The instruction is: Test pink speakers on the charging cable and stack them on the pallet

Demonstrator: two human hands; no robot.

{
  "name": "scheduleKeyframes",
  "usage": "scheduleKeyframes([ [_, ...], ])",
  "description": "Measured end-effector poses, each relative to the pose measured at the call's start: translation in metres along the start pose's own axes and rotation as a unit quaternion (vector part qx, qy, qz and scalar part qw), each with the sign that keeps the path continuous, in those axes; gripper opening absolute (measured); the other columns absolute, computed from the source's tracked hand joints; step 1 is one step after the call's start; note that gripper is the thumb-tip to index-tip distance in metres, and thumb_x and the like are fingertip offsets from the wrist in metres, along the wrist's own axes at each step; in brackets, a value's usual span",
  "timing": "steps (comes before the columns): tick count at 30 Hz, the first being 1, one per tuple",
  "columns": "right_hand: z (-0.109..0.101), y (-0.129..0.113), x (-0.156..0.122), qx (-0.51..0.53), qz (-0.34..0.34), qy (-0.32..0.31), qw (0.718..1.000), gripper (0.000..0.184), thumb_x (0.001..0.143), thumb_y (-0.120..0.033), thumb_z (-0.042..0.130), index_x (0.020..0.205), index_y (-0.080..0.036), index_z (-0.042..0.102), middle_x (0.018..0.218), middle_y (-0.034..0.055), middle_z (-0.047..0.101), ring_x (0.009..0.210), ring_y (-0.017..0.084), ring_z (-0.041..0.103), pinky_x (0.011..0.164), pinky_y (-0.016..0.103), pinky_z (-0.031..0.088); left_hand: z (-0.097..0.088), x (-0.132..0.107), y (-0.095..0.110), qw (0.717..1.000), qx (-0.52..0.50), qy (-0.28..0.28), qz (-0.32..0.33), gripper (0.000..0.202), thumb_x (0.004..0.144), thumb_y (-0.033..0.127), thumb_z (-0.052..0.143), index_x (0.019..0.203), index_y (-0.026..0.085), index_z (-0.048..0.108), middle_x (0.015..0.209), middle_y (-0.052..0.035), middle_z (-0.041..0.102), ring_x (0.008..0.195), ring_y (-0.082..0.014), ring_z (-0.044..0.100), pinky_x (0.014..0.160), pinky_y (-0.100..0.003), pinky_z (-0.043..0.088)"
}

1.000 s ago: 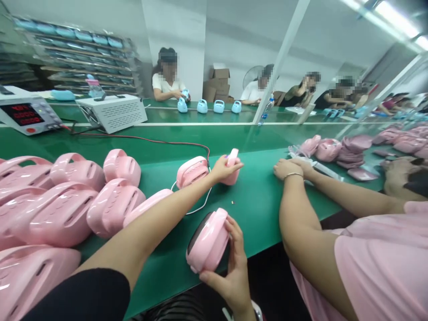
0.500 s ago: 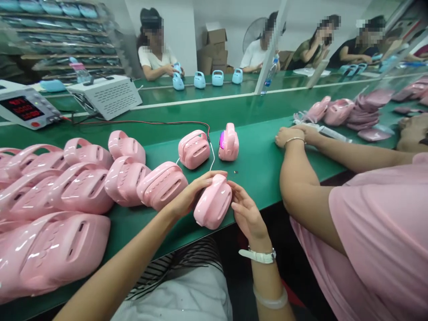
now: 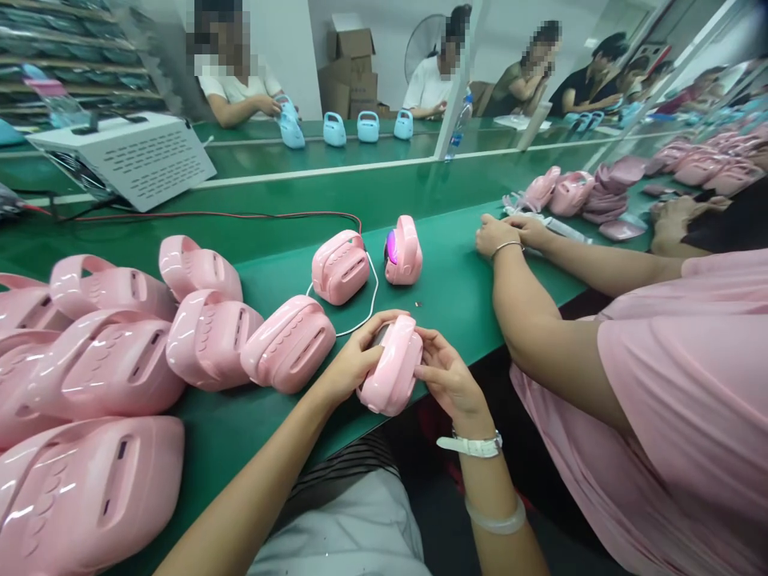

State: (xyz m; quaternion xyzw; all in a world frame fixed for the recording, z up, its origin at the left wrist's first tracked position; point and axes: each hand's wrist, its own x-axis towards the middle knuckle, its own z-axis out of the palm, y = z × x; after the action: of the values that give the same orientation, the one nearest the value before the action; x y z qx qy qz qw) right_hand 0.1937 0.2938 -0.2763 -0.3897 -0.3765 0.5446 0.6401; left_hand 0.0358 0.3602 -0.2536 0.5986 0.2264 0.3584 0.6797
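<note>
The left hand [image 3: 351, 366] and right hand [image 3: 449, 378] both grip a pink case [image 3: 393, 366], one closed on each flank, holding it tilted just over the near edge of the green table [image 3: 456, 288]. The left fingers curl over its top and dark face; the right fingers press its right side, thumb forward. The left forearm comes in bare from the lower left. The right wrist is bent upward and wears a white watch [image 3: 471, 444]. Just left of the case lies a pile [image 3: 120, 344] of similar pink shells, the nearest almost touching the left hand. Behind the case stand a wired case [image 3: 340, 266] with a white cable [image 3: 370, 308] looping toward the hands, and a lit case [image 3: 403, 250] beside it. To the right, a co-worker's arm [image 3: 540, 328] rests across the near edge. A white box [image 3: 123, 156] sits by the far left corner.
</note>
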Motion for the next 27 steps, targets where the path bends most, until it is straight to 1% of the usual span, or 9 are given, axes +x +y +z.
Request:
scheduleKeyframes([
  [4,0.001,-0.002,-0.001,-0.044,-0.003,0.012,0.999,0.057,0.049,-0.030,0.086,0.100,-0.026,0.062,0.106,0.0030,0.066,0.101,0.024,0.061,0.095,0.039,0.050,0.000,0.002,-0.002,1.000,-0.008,-0.018,0.019,0.046,0.073,0.015,0.056,0.118,0.025,0.057,0.125,-0.0009,0.058,0.115,-0.0225,0.052,0.097,-0.029,0.040],
  [8,0.003,-0.003,-0.003,-0.081,-0.016,0.005,0.997,0.056,0.054,-0.036,0.084,0.103,-0.027,0.058,0.109,0.0038,0.066,0.107,0.026,0.060,0.098,0.044,0.048,0.001,0.003,-0.003,0.999,0.004,-0.006,0.049,0.043,0.072,0.016,0.054,0.115,0.023,0.058,0.122,-0.0005,0.059,0.115,-0.0208,0.052,0.098,-0.027,0.039],
  [12,0.002,-0.002,-0.003,-0.067,-0.007,0.007,0.998,0.053,0.056,-0.032,0.082,0.103,-0.028,0.058,0.109,0.0024,0.066,0.108,0.025,0.061,0.099,0.043,0.048,0.003,0.003,-0.002,0.998,0.002,0.003,0.067,0.044,0.070,0.017,0.053,0.114,0.020,0.058,0.121,-0.0017,0.060,0.114,-0.0203,0.053,0.098,-0.027,0.039],
  [16,-0.005,-0.005,-0.004,-0.091,0.012,0.003,0.996,0.054,0.055,-0.029,0.083,0.104,-0.029,0.060,0.108,0.0017,0.067,0.104,0.024,0.063,0.093,0.041,0.051,0.004,0.003,-0.002,0.996,0.002,0.008,0.085,0.048,0.065,0.017,0.052,0.112,0.017,0.058,0.119,-0.0049,0.061,0.114,-0.0214,0.053,0.102,-0.029,0.038],
  [18,-0.006,-0.009,-0.009,-0.099,0.012,0.010,0.995,0.055,0.055,-0.030,0.084,0.106,-0.028,0.064,0.112,0.0034,0.067,0.108,0.024,0.061,0.094,0.042,0.051,0.006,0.002,-0.003,0.994,0.012,0.033,0.101,0.048,0.063,0.018,0.050,0.111,0.016,0.059,0.119,-0.0066,0.062,0.115,-0.0218,0.053,0.104,-0.031,0.037],
  [19,-0.005,-0.011,-0.013,-0.099,0.007,0.022,0.995,0.052,0.057,-0.033,0.084,0.105,-0.028,0.066,0.115,0.0042,0.067,0.111,0.025,0.060,0.095,0.043,0.050,0.007,0.001,-0.003,0.993,0.017,0.053,0.107,0.048,0.064,0.019,0.050,0.111,0.015,0.059,0.119,-0.0077,0.062,0.115,-0.0222,0.053,0.105,-0.032,0.036],
  [22,0.006,-0.017,-0.026,-0.126,-0.011,0.084,0.988,0.028,0.069,-0.041,0.078,0.091,-0.025,0.073,0.116,0.0066,0.067,0.111,0.026,0.059,0.093,0.043,0.050,0.010,-0.003,-0.005,0.985,0.030,0.113,0.126,0.048,0.064,0.020,0.052,0.111,0.013,0.059,0.120,-0.0107,0.061,0.115,-0.0240,0.052,0.107,-0.037,0.034],
  [23,0.012,-0.018,-0.029,-0.146,-0.013,0.105,0.984,0.024,0.071,-0.043,0.076,0.086,-0.023,0.074,0.113,0.0074,0.067,0.108,0.026,0.060,0.090,0.042,0.051,0.011,-0.005,-0.005,0.983,0.032,0.126,0.130,0.048,0.064,0.020,0.052,0.112,0.013,0.059,0.119,-0.0110,0.061,0.115,-0.0246,0.052,0.106,-0.038,0.034],
  [27,0.030,-0.026,-0.027,-0.229,0.010,0.154,0.961,0.031,0.066,-0.047,0.079,0.073,-0.017,0.074,0.105,0.0099,0.068,0.097,0.025,0.060,0.078,0.034,0.052,0.013,-0.011,-0.004,0.976,0.044,0.154,0.148,0.047,0.065,0.023,0.054,0.110,0.014,0.060,0.115,-0.0109,0.062,0.111,-0.0268,0.053,0.104,-0.043,0.036],
])
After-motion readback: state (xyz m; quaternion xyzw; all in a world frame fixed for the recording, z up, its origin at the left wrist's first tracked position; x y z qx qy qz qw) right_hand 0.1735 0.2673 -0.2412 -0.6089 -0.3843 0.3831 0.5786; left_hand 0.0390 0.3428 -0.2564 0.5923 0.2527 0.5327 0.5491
